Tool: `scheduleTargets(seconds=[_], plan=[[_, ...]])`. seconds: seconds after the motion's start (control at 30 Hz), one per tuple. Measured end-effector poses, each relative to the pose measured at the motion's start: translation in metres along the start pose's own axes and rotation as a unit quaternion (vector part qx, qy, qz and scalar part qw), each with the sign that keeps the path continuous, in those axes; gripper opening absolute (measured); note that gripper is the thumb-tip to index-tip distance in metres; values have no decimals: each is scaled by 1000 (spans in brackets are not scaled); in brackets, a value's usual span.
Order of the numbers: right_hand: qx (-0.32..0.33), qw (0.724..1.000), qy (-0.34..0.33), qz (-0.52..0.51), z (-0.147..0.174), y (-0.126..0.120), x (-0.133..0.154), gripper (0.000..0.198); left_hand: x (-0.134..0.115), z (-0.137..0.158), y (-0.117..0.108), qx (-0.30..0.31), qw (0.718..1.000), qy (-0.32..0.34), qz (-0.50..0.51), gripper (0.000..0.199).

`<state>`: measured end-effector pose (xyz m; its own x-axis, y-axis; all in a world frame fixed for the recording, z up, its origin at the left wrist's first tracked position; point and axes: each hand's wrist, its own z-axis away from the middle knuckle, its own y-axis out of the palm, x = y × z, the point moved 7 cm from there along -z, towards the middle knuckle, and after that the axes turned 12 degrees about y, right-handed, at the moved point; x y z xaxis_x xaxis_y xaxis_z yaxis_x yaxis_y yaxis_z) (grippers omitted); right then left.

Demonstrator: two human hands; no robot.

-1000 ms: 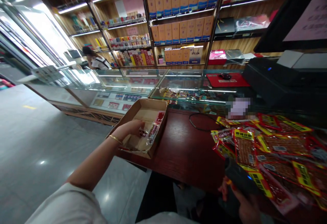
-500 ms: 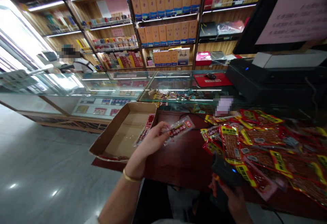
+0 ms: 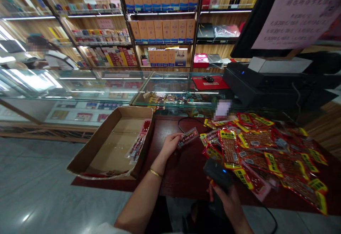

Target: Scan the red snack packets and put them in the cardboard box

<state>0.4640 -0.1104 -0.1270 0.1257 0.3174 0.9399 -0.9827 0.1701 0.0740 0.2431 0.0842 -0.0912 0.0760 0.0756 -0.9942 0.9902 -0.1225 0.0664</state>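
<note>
Person's left hand [image 3: 171, 145] pinches a flat, clear plastic packet with dark-red print [image 3: 189, 137]; the right hand [image 3: 230, 198] is wrapped around a black, pistol-shaped plastic scanner [image 3: 216, 173].

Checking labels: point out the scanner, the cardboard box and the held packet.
Scanner [image 3: 217, 174], head view, on its dark top.
Cardboard box [image 3: 110, 147], head view, on its bare bottom.
Held packet [image 3: 188, 138], head view, on its printed front.

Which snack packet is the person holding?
The clear-edged packet with dark label and red end patch, pinched in the left hand between the cardboard box and packet pile; the others lie in box or pile.
</note>
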Motion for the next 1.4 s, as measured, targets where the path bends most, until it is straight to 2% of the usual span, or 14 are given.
scheduleTargets(seconds=[0.13,0.23,0.37,0.53,0.77,0.93,1.1,1.17,1.3,1.4], plan=[[-37,986,-30,159,15,10,22,46,4,0,0,1,1000,-2,5,22],[-62,971,-68,222,28,12,44,41,5,0,4,7,1000,-3,14,24],[-117,957,-76,255,39,-2,61,42,5,1,5,10,999,-9,30,25],[-128,945,-73,291,45,-9,68,48,6,2,5,4,999,-14,44,23],[-123,936,-60,324,52,0,78,54,11,3,8,-10,998,-25,63,28],[-116,929,-49,347,53,-2,78,56,11,0,6,-12,998,-25,57,24],[-105,950,-33,291,40,-2,66,52,10,-1,4,-14,998,-30,56,24],[-76,967,-15,243,28,3,56,53,8,-1,4,-11,998,-31,59,26],[13,997,39,72,0,19,37,55,5,2,3,-4,998,-30,59,35],[59,995,53,-53,-12,23,28,56,3,5,4,2,998,-34,53,46]])
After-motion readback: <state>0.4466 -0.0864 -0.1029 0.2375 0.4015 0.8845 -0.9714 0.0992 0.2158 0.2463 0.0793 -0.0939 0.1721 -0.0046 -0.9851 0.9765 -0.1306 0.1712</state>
